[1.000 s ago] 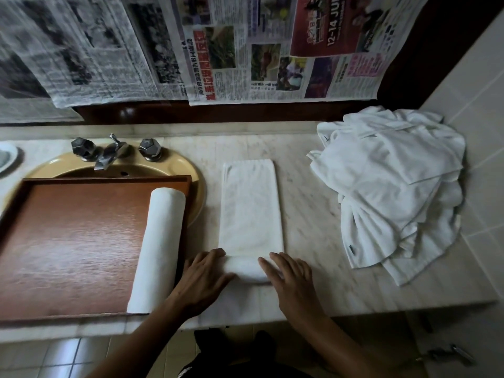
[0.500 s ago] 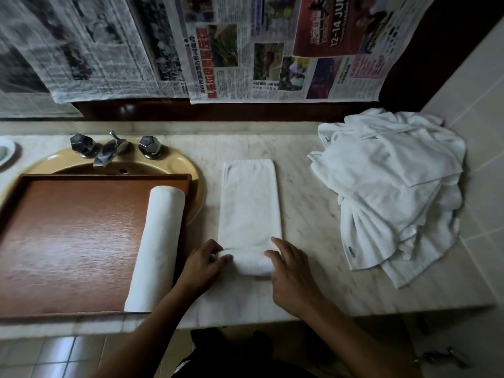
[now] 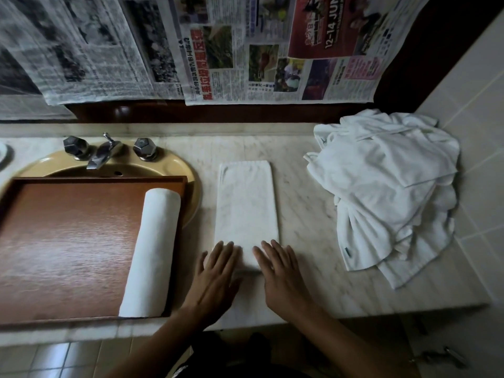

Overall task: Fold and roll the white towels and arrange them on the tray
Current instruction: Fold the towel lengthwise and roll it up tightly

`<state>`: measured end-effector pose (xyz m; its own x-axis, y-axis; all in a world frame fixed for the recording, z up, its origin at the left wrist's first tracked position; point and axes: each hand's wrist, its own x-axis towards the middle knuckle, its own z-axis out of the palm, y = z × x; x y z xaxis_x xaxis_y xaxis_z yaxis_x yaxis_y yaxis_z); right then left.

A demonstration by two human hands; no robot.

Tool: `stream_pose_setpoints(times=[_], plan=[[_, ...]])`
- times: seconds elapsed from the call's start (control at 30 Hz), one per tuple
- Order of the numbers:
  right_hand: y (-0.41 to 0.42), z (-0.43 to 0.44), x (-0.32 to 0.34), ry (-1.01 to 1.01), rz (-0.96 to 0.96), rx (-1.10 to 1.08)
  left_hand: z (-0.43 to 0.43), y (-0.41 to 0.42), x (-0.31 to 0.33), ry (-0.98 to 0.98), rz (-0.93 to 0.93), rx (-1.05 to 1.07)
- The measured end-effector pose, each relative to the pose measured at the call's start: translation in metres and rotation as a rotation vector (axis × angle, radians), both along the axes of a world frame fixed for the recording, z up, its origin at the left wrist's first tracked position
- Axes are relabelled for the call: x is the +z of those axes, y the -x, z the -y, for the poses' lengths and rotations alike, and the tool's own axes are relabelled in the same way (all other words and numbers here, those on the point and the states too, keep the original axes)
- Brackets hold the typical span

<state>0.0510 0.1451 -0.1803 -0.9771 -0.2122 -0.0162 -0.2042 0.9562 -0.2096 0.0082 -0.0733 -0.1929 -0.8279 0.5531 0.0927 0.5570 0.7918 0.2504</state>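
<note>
Desk (image 3: pixel 305 219): carries all your work.
Tray (image 3: pixel 68 241): at 9 o'clock, mostly bare; plenty left to fill.
Towel pile (image 3: pixel 387 192): at 3 o'clock, unfolded, not yet started.
Folded towel (image 3: pixel 246 203): long strip at centre; rolling seems barely begun at its 6 o'clock end.
Rolled towel (image 3: pixel 152 249): the one finished roll, along the tray's 3 o'clock edge.
Hands: your left hand (image 3: pixel 215 274) and right hand (image 3: pixel 281 271) press flat on the strip's near end, fingers straight.
</note>
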Motion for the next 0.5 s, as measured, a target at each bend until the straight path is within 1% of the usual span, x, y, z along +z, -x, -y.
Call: stream_pose_setpoints(times=[0.1, 0.17, 0.23, 0.33, 0.5], plan=[[0.015, -0.006, 0.003, -0.005, 0.028, 0.002, 0.005, 0.016, 0.000, 0.052, 0.091, -0.010], [0.028, -0.011, 0.008, 0.027, 0.048, 0.015, 0.005, 0.030, 0.005, 0.080, 0.148, -0.019], [0.040, -0.017, 0.015, 0.050, 0.095, 0.032, 0.005, 0.043, 0.011, 0.065, 0.193, -0.044], [0.046, -0.026, 0.018, 0.078, 0.180, 0.057, 0.007, 0.048, 0.014, 0.043, 0.186, -0.047], [0.028, -0.035, 0.018, 0.126, 0.257, 0.091, 0.007, 0.020, 0.015, -0.038, 0.253, -0.003]])
